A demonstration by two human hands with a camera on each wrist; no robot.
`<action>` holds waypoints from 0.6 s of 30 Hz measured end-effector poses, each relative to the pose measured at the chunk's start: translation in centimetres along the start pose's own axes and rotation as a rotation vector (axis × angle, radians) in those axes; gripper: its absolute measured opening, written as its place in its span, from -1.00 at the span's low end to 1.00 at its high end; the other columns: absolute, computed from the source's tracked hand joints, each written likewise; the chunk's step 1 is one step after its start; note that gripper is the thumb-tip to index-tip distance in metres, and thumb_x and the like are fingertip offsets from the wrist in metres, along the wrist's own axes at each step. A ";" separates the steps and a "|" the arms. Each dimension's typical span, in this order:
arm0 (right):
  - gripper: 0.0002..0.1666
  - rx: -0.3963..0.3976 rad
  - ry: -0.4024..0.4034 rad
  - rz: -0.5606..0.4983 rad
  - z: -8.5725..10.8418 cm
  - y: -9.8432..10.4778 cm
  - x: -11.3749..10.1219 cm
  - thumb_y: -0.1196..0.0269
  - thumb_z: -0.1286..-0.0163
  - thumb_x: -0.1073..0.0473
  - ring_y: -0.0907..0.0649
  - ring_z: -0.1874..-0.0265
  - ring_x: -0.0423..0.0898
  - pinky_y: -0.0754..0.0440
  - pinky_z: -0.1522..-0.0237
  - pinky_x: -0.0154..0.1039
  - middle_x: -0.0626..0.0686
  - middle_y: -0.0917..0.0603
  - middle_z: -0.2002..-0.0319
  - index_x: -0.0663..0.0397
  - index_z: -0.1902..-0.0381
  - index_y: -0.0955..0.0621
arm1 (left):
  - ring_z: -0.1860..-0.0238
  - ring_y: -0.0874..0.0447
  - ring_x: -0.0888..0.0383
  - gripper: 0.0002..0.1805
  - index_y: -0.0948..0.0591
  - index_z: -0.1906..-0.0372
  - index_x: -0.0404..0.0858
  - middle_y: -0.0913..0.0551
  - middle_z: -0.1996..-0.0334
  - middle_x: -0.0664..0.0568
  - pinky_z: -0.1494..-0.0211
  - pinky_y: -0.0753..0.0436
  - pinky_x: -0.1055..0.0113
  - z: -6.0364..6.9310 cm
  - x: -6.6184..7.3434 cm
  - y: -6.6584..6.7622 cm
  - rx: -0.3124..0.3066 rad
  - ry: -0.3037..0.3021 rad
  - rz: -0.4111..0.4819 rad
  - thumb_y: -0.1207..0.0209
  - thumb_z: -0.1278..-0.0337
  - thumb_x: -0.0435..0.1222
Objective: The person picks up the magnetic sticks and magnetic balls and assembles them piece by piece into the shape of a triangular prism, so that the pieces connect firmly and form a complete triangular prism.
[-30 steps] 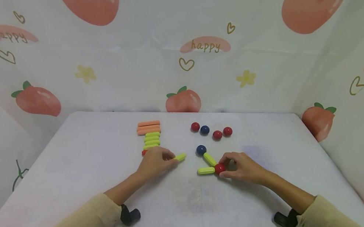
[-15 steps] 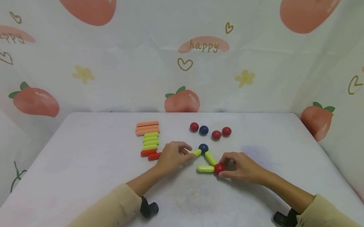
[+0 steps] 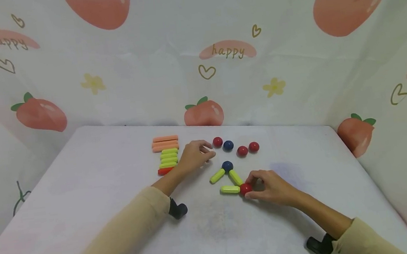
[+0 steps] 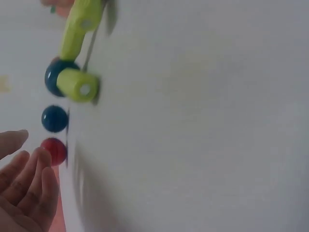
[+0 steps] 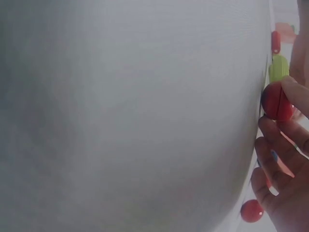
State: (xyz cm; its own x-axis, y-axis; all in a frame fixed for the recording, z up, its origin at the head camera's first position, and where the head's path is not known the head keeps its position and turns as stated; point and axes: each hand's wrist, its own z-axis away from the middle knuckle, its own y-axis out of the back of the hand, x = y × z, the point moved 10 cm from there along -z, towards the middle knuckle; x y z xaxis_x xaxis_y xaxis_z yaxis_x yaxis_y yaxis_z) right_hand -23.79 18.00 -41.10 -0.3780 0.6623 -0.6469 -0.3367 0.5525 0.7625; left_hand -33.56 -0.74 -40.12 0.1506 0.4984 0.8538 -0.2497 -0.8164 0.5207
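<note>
My right hand (image 3: 271, 189) pinches a red ball (image 3: 245, 188) on the table between thumb and fingers. Two lime-green sticks meet that ball: one lime-green stick (image 3: 230, 189) points left, and another lime-green stick (image 3: 235, 178) runs up to a blue ball (image 3: 227, 166). A third lime-green stick (image 3: 217, 176) slants down and left from the blue ball. With nothing in its grasp, my left hand (image 3: 195, 156) hovers just left of a loose red ball (image 3: 218, 142). In the left wrist view its fingers (image 4: 42, 157) are loosely bent and overlap that ball.
Beside the loose red ball lie a loose blue ball (image 3: 228, 145) and two more red balls, a nearer red ball (image 3: 242, 151) and a farther red ball (image 3: 254, 147). Orange sticks (image 3: 165, 144), several lime-green sticks (image 3: 169, 156) and a red stick (image 3: 164, 171) are stacked in rows at left.
My left hand brought a lime-green stick to the blue ball and let it go there. It then moved up toward the loose balls. The right hand stays on the red ball.
</note>
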 end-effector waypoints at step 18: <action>-0.67 -0.015 0.007 -0.026 0.0 0.0 0.1 -0.47 -0.21 -0.01 -0.62 0.26 -0.17 -0.64 0.19 -0.30 -0.18 -0.69 0.27 -0.02 0.16 -0.64 | -0.27 -0.45 -0.02 -0.56 -0.51 -0.32 -0.25 -0.51 -0.29 -0.10 -0.37 -0.43 0.15 -4.9 1.2 -2.2 -0.036 -0.074 -0.167 -0.15 -0.38 -0.36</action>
State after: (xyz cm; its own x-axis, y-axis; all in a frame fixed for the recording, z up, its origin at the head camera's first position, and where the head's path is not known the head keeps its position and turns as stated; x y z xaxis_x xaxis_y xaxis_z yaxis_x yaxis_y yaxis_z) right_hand -23.84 18.05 -41.16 -0.3750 0.6446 -0.6662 -0.3594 0.5614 0.7454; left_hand -37.50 3.05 -40.21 0.2619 0.6021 0.7542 -0.2494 -0.7127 0.6556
